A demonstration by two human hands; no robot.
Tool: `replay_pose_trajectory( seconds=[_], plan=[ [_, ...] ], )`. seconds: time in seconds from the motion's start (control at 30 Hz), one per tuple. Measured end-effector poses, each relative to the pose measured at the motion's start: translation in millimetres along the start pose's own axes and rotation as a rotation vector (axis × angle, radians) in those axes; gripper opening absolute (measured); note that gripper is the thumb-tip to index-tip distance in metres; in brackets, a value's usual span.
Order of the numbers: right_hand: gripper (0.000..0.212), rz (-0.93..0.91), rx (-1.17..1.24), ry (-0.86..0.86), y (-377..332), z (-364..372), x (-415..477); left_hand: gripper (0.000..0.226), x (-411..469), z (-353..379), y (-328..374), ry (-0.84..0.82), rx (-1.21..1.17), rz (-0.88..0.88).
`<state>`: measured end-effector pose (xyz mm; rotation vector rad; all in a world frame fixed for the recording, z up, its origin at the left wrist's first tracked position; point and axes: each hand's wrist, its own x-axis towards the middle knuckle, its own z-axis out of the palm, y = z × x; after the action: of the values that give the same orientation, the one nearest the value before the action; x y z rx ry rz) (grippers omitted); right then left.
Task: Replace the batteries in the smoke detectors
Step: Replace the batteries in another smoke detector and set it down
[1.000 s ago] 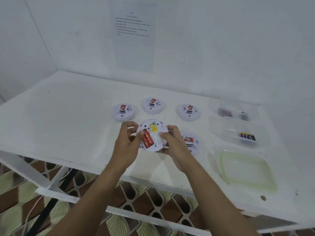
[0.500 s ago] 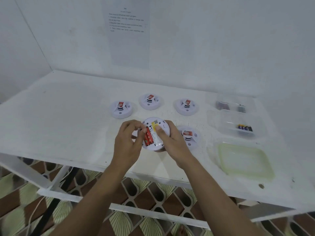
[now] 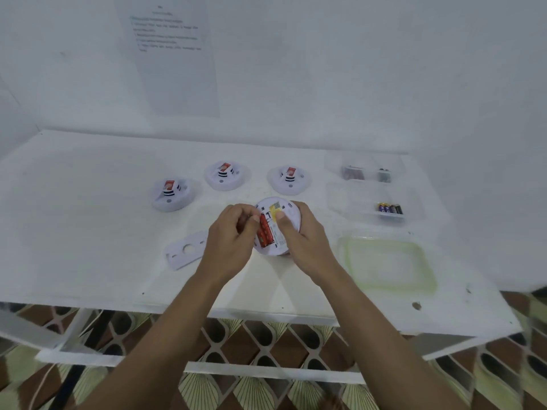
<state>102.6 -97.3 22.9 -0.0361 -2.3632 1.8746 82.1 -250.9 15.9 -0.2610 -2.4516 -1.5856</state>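
I hold a white round smoke detector back side up over the white table, its red batteries showing. My right hand grips its right rim with the thumb on the yellow label. My left hand is at its left edge, fingertips pinched at the red batteries. Three more detectors stand behind: left, middle, right. A white flat mounting plate lies left of my left hand.
At the right, a clear tub holds several dark batteries, and a farther clear tub holds other batteries. A green-rimmed lid lies near the right front. A printed sheet hangs on the wall.
The view has shifted, so the mounting plate now shows at the left. My left fingers have closed in on the red batteries. A fourth detector seen behind my right hand earlier is now hidden.
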Motion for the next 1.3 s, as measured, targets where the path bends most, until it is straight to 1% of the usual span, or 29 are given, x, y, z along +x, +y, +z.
replay_pose_trajectory(
  seconds=[0.2, 0.4, 0.47, 0.53, 0.6, 0.67, 0.73, 0.8, 0.87, 0.9, 0.93, 1.0, 1.1, 1.17, 1.3],
  plan=[
    [0.022, 0.01, 0.006, 0.059, 6.6, -58.5, 9.9, 0.012, 15.4, 53.0, 25.7, -0.079, -0.015, 0.063],
    [0.025, 0.012, -0.03, 0.072, 17.2, -115.9, 23.5, 0.013, 27.6, 107.8, 46.6, -0.113, -0.047, 0.029],
    [0.027, -0.008, -0.049, 0.082, 20.8, -133.7, 28.2, 0.012, 31.2, 124.5, 54.9, -0.115, -0.111, 0.009],
    [0.023, 0.005, -0.014, 0.098, 23.6, -151.6, 33.0, 0.012, 35.3, 140.5, 65.3, -0.116, -0.189, -0.009],
    [0.02, 0.03, 0.039, 0.112, 24.8, -168.6, 37.6, 0.013, 40.0, 156.9, 77.0, -0.112, -0.181, 0.009],
    [0.02, 0.028, 0.056, 0.133, 25.1, -184.0, 42.2, 0.018, 46.1, 174.3, 87.5, -0.084, -0.138, 0.031],
    [0.015, 0.003, 0.039, 0.165, 27.7, -199.3, 48.7, 0.019, 53.5, 190.3, 96.7, -0.058, -0.149, 0.029],
    [0.009, -0.009, 0.009, 0.214, 31.4, -214.3, 56.5, 0.015, 60.2, 203.5, 104.3, -0.055, -0.25, 0.01],
    [0.012, -0.003, 0.0, 0.29, 36.3, -228.6, 64.0, 0.015, 66.9, 214.1, 108.8, -0.041, -0.361, -0.031],
    [0.014, 0.003, 0.004, 0.333, 38.2, -235.7, 66.8, 0.016, 71.0, 218.6, 109.2, -0.038, -0.368, -0.05],
    [0.016, 0.007, 0.006, 0.372, 40.8, -243.0, 69.2, 0.015, 75.0, 223.2, 109.0, -0.045, -0.325, -0.055],
    [0.017, 0.016, 0.013, 0.429, 45.0, -257.7, 71.5, 0.014, 84.2, 233.1, 104.6, -0.111, -0.127, -0.038],
    [0.016, 0.045, 0.04, 0.453, 51.4, -277.7, 72.2, 0.014, 99.3, 251.4, 98.9, -0.245, 0.226, 0.014],
    [0.017, 0.056, 0.069, 0.459, 54.8, -286.9, 72.3, 0.017, 108.4, 263.9, 97.6, -0.321, 0.414, 0.059],
    [0.019, 0.08, 0.111, 0.455, 59.1, -298.2, 71.1, 0.021, 120.8, 282.9, 95.9, -0.474, 0.622, 0.017]
  ],
)
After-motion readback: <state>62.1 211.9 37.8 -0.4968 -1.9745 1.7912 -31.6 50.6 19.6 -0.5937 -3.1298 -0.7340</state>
